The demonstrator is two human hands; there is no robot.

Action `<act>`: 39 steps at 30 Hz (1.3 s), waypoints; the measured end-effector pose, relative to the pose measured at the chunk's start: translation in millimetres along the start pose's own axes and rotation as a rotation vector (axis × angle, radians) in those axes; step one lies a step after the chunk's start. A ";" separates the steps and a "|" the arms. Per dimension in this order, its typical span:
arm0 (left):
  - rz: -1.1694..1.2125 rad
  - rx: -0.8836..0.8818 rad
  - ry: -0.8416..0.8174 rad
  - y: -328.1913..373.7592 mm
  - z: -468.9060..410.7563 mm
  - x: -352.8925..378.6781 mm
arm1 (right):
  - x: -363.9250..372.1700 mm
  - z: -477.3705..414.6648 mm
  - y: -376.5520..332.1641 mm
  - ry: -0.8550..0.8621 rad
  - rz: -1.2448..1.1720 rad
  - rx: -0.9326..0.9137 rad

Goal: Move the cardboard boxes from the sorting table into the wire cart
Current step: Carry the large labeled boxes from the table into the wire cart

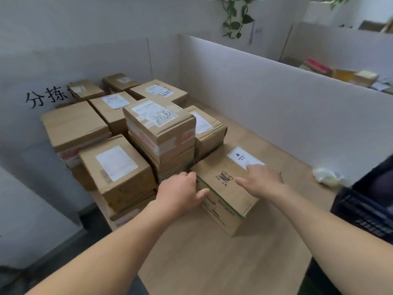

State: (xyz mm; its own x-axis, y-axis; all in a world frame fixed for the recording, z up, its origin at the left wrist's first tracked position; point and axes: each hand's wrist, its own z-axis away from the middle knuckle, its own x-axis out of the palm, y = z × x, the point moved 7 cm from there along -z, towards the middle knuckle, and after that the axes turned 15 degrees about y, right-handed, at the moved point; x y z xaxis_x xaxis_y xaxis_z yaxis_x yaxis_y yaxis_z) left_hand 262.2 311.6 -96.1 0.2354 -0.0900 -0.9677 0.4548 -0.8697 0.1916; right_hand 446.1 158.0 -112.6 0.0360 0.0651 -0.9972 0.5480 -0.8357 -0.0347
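A: Resting on the front box [228, 186], which hand is making contact?

B: Both. The left hand [180, 193] is pressing against the box's left top edge, its fingers [187, 177] curled narrow over that edge and its thumb lying on the top face. The right hand [259, 180] is lying flat on the top face, its fingers [254, 168] spread wide and not closing on anything; the forefinger is touching the white "HEAVY" label [244, 157].

A: Where is the box sitting?

B: It is sitting on the wooden surface [212, 262], directly under both hands, tilted at an angle to the near edge.

A: What is lying beyond the fingers?

B: The stacked boxes [159, 128] are standing just past the left fingers, touching the front box's far corner. To the right of the right hand, a crumpled white wad [326, 177] is lying beside the white partition [276, 99]. A dark wire cart [368, 211] is showing at the right edge.
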 end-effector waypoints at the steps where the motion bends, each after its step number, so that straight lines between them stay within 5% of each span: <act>1: 0.000 -0.016 -0.019 4.9 -4.7 9.8 | 7.2 -7.1 9.6 -0.012 0.005 0.010; 17: 0.122 -0.253 -0.156 13.8 -5.4 95.6 | 64.6 -65.4 64.3 -0.185 -0.201 0.143; 39: 0.736 -0.725 -0.036 -113.6 234.4 61.8 | 64.6 178.8 -77.5 -0.246 -0.304 0.206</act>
State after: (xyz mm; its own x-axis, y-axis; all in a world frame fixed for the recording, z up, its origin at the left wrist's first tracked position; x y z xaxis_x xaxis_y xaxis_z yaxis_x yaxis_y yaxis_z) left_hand 23.8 291.2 -216.1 0.6443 -0.5064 -0.5732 0.6197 -0.0935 0.7792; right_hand 256.5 129.5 -186.1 -0.3144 0.2136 -0.9250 0.3243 -0.8916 -0.3161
